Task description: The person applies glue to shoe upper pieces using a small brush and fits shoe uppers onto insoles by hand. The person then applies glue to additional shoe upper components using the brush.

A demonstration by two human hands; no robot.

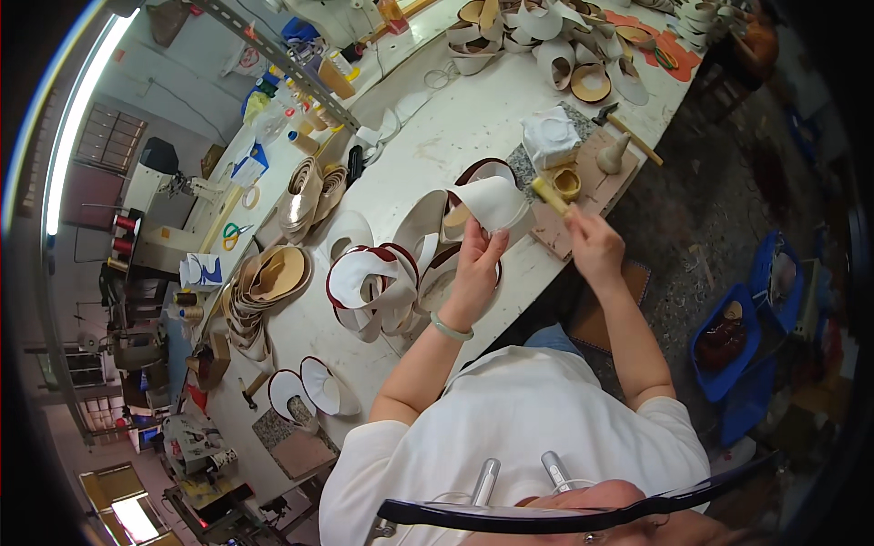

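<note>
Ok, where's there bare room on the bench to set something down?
Widest: white bench between the far shoe-upper pile and the white upper in the left hand. Smaller: between the maroon-edged cluster and the nearer upper pair. Crowded: around the right hand and its yellow tool, with pot, white bag and board.

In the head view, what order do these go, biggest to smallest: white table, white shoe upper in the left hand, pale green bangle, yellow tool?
1. White table
2. White shoe upper in the left hand
3. Pale green bangle and yellow tool: too alike to rank
</note>
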